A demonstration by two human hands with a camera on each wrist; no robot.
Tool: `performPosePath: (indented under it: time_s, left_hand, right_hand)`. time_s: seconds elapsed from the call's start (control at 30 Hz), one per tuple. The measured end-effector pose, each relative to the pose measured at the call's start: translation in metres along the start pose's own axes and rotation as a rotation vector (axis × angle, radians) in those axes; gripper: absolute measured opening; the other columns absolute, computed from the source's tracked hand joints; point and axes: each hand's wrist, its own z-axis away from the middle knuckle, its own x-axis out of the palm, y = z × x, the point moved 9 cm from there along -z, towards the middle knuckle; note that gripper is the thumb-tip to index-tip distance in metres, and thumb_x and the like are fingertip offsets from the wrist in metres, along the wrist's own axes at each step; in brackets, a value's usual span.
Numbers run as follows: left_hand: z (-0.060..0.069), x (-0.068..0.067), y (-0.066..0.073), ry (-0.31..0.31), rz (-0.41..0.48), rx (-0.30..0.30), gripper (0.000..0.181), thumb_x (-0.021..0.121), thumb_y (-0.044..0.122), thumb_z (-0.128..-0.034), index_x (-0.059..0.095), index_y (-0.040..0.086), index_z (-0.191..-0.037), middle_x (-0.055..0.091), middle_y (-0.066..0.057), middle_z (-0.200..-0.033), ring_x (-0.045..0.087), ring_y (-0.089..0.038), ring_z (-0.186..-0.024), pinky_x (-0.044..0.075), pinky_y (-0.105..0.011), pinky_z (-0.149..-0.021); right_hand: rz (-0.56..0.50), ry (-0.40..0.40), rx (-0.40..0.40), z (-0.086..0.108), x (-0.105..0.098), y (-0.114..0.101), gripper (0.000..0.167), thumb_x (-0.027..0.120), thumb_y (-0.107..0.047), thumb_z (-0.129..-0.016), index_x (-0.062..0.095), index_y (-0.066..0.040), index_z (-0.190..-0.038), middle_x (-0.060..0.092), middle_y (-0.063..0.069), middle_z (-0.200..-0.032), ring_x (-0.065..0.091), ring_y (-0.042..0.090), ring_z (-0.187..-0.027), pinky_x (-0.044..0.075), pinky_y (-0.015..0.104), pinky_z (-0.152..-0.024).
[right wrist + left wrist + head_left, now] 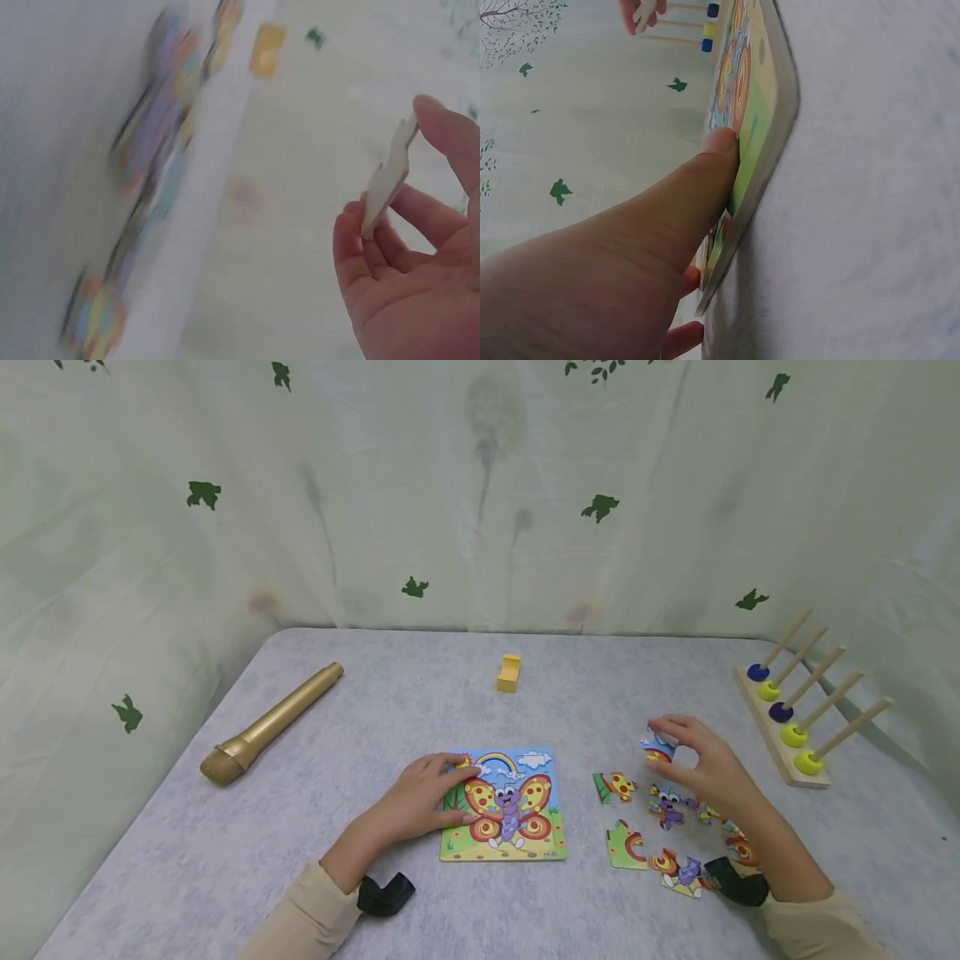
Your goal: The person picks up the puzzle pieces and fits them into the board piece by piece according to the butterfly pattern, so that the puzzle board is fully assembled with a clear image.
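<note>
First, well left of the butterfly board (510, 814): 1 gold microphone (277, 718), lying slantwise, mesh head toward the near side. At the board's left edge: 1 left hand (431, 797), fingers laid loosely across the upper-left part of the printed face, thumb resting on the lower-left part, nothing clenched. Board itself: lying flat on the grey tabletop (420, 702), butterfly, rainbow and cloud visible. Beyond the board, well apart from it: 1 small yellow block (508, 674). Right of the board: at least 6 loose puzzle pieces (626, 846), scattered flat, some partly hidden by the arm and black wrist strap (738, 883). Also right of the board, above these: 1 right hand (701, 764), pinching 1 puzzle piece (390, 178) between thumb and fingers. Farthest right of the board: 1 wooden rack (776, 739), 5 slanted pegs, carrying 2 dark blue and 3 yellow beads.
</note>
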Motion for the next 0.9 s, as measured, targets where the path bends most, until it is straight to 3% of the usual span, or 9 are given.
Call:
performPosePath:
  time_s: [0.1, 0.23, 0.4, 0.6, 0.9]
  left_hand:
    - [0.0, -0.001, 0.001, 0.0, -0.012, 0.007, 0.063, 0.054, 0.057, -0.0806, 0.041, 0.028, -0.135, 0.033, -0.004, -0.138, 0.027, -0.031, -0.125, 0.02, -0.049, -0.1]
    - [0.001, -0.002, 0.002, 0.001, -0.024, 0.007, 0.063, 0.053, 0.057, -0.0815, 0.041, 0.028, -0.136, 0.033, -0.004, -0.138, 0.028, -0.031, -0.125, 0.021, -0.049, -0.1]
    - [0.0, -0.004, 0.004, -0.001, -0.043, -0.005, 0.059, 0.051, 0.055, -0.0839, 0.042, 0.027, -0.136, 0.034, -0.004, -0.137, 0.029, -0.03, -0.125, 0.021, -0.048, -0.1]
    - [-0.002, -0.006, 0.007, 0.016, -0.093, -0.01, 0.055, 0.05, 0.052, -0.0855, 0.045, 0.027, -0.134, 0.037, -0.004, -0.136, 0.03, -0.027, -0.124, 0.019, -0.047, -0.101]
    - [-0.012, -0.009, 0.019, 0.049, -0.144, -0.006, 0.051, 0.054, 0.05, -0.0846, 0.052, 0.017, -0.124, 0.043, -0.006, -0.126, 0.032, -0.025, -0.12, 0.019, -0.045, -0.1]
  right_hand:
    - [-0.028, 0.019, -0.108, -0.004, 0.01, -0.028, 0.051, 0.07, -0.016, -0.079, 0.052, -0.002, -0.125, 0.045, 0.011, -0.122, 0.045, 0.027, -0.107, 0.039, 0.054, -0.085]
    - [-0.064, -0.006, -0.214, -0.009, 0.029, -0.061, 0.053, 0.072, -0.014, -0.076, 0.053, -0.003, -0.124, 0.047, 0.006, -0.122, 0.046, 0.022, -0.108, 0.044, 0.04, -0.085]
    - [-0.123, -0.119, -0.226, -0.02, 0.063, -0.081, 0.054, 0.072, -0.014, -0.077, 0.052, -0.005, -0.126, 0.045, 0.006, -0.124, 0.044, 0.022, -0.111, 0.043, 0.042, -0.087]
    - [-0.075, -0.258, -0.189, -0.037, 0.107, -0.078, 0.054, 0.071, -0.019, -0.078, 0.051, -0.004, -0.126, 0.045, 0.007, -0.124, 0.042, 0.025, -0.114, 0.04, 0.044, -0.09]
    - [-0.035, -0.42, -0.153, -0.047, 0.144, -0.062, 0.051, 0.068, -0.021, -0.081, 0.051, -0.006, -0.127, 0.044, 0.007, -0.125, 0.039, 0.025, -0.117, 0.035, 0.042, -0.095]
